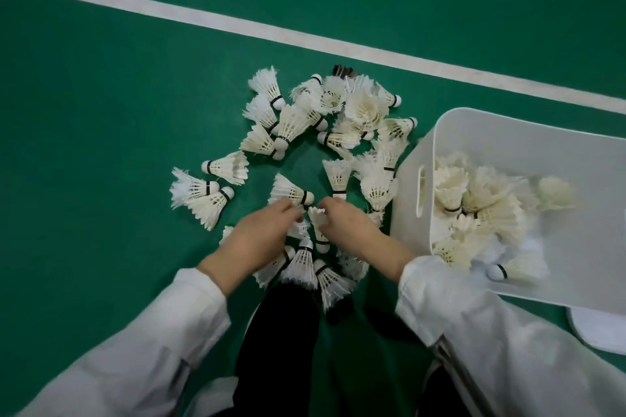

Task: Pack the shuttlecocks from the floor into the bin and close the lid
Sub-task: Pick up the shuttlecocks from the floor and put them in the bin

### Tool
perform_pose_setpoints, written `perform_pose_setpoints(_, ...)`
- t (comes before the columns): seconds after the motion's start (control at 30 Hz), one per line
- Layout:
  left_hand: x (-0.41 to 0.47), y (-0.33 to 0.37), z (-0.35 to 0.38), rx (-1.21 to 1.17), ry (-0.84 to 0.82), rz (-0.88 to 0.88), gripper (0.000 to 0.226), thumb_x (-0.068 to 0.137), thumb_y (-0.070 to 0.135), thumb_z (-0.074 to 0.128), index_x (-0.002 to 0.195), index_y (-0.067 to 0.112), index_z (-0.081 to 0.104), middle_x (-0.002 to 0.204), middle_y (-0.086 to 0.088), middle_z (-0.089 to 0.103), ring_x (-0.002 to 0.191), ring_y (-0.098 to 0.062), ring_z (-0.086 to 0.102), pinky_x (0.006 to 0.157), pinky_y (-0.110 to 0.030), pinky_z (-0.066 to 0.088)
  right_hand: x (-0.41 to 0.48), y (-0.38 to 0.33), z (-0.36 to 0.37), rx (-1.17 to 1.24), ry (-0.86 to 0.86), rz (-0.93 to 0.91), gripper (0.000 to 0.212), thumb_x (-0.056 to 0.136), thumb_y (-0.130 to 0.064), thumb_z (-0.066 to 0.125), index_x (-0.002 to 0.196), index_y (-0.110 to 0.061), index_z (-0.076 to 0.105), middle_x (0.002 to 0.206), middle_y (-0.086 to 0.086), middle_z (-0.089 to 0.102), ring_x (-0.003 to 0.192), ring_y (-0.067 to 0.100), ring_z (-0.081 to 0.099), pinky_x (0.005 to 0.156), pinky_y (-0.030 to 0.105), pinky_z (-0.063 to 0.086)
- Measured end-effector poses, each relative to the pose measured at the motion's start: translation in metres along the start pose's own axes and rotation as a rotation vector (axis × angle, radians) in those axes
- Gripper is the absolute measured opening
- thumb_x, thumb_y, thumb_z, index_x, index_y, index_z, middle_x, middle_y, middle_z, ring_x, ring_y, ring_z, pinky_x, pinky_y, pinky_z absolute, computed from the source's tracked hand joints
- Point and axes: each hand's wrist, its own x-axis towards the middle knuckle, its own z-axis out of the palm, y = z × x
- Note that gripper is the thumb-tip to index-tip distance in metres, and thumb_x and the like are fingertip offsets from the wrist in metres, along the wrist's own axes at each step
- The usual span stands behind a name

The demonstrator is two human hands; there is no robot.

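Several white feather shuttlecocks (pixel 338 118) lie scattered on the green floor in front of me. A white plastic bin (pixel 410 186) stands open at the right, with several shuttlecocks inside it. My left hand (pixel 261 234) reaches down among the near shuttlecocks, its fingers curled at the feathers of one (pixel 291 191). My right hand (pixel 349 223) is just beside it, fingers curled around a shuttlecock (pixel 318 227) whose cork points toward me. More shuttlecocks (pixel 305 264) lie under and between my wrists, partly hidden.
A white court line (pixel 237 25) crosses the floor diagonally behind the pile. The bin's white lid (pixel 599 328) lies on the floor at the lower right, beside the bin. My dark trouser leg (pixel 277 332) is between my arms.
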Motion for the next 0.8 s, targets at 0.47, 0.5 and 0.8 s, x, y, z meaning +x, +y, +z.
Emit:
perform_pose_setpoints(0.47,0.001,0.007,0.0,-0.169,0.051,-0.153,0.008,0.095,0.02,0.045,0.095,0.012,0.047,0.088,-0.007,0.059,0.078,-0.027,0.059,0.063,-0.039,0.045,-0.003,0.004,-0.008,0.041,0.135,0.028,0.018,0.092,-0.021,0.042,0.091,-0.014,0.059,0.09,0.008,0.065,0.082,0.026,0.061,0.07,0.036,0.052)
perform_pose_setpoints(0.5,0.0,0.004,-0.005,-0.299,0.102,-0.201,0.015,0.096,0.029,0.043,0.096,0.014,0.047,0.082,-0.005,0.062,0.072,-0.024,0.06,0.062,-0.037,0.047,-0.003,0.003,-0.011,0.051,0.152,0.029,0.018,0.092,-0.021,0.043,0.091,-0.014,0.059,0.089,0.008,0.066,0.082,0.026,0.062,0.072,0.038,0.053)
perform_pose_setpoints(0.8,0.028,-0.014,-0.009,-0.893,0.075,-0.601,0.053,0.092,0.04,0.05,0.135,0.012,0.032,0.092,-0.01,0.063,0.046,-0.017,0.064,0.042,-0.025,0.051,-0.009,-0.001,-0.026,0.074,0.225,0.033,0.019,0.094,-0.018,0.041,0.091,-0.012,0.059,0.089,0.008,0.065,0.079,0.023,0.059,0.066,0.031,0.046)
